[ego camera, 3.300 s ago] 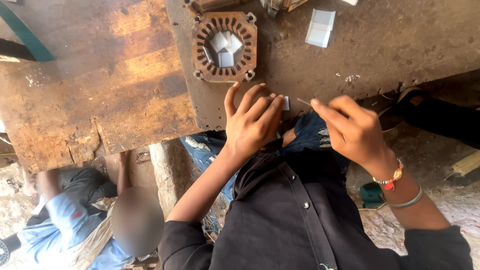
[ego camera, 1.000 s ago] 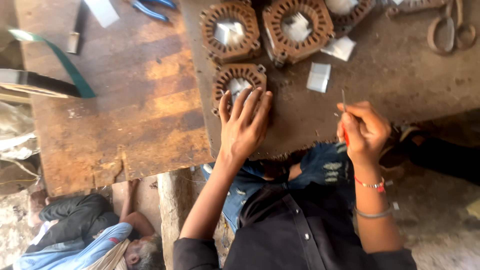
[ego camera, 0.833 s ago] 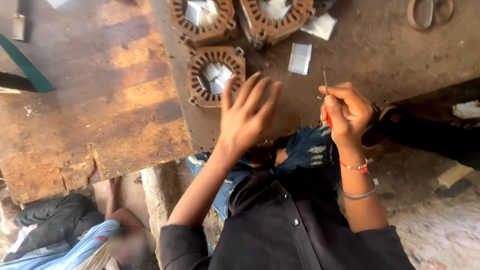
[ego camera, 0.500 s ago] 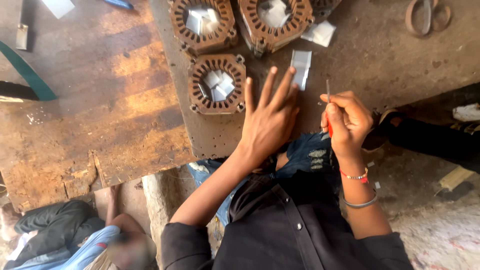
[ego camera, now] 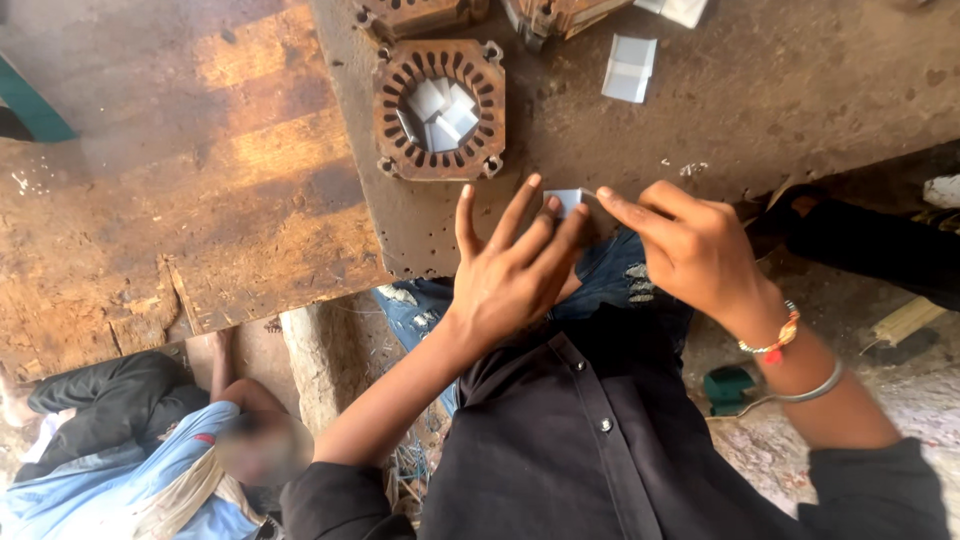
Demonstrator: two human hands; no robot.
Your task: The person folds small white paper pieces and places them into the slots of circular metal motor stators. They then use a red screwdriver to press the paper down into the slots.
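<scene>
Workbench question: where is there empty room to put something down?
The orange wooden board left of the rusty stator is bare. The dark bench top right of the folded white paper is open too. It is crowded by the near edge, where the left hand and right hand pinch a small paper piece.

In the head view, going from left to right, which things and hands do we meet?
Green strip → person in blue below the bench → rusty slotted metal core → left hand → small white paper piece → right hand → silver bangle.
</scene>
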